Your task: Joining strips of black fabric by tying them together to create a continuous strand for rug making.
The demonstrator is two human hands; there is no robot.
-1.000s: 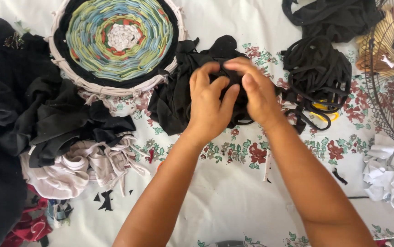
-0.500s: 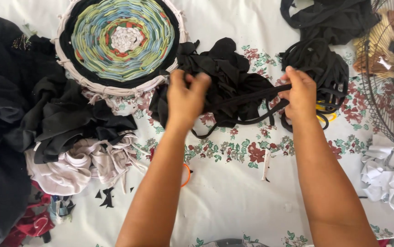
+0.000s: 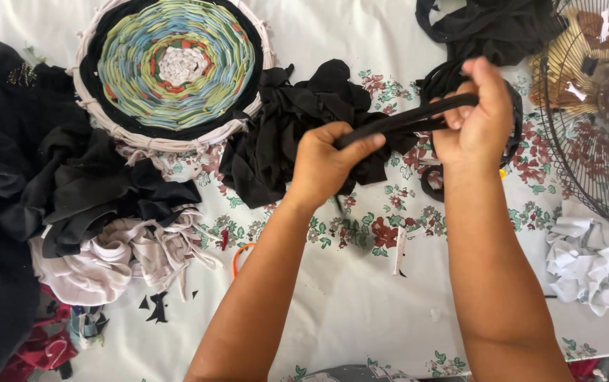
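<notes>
Both hands are gripping a black fabric strip (image 3: 407,119): left hand (image 3: 329,161) and right hand (image 3: 478,117) closing tightly around it, above bare tablecloth (image 3: 361,304).

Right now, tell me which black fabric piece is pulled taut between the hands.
The black strip, stretched straight between left hand and right hand; the black pile lies crumpled.

Round woven rag rug (image 3: 177,67) on hoop; white cloth heap (image 3: 117,255); crumpled white rag (image 3: 591,258); wire fan guard (image 3: 594,106); floral tablecloth (image 3: 361,311).
</notes>
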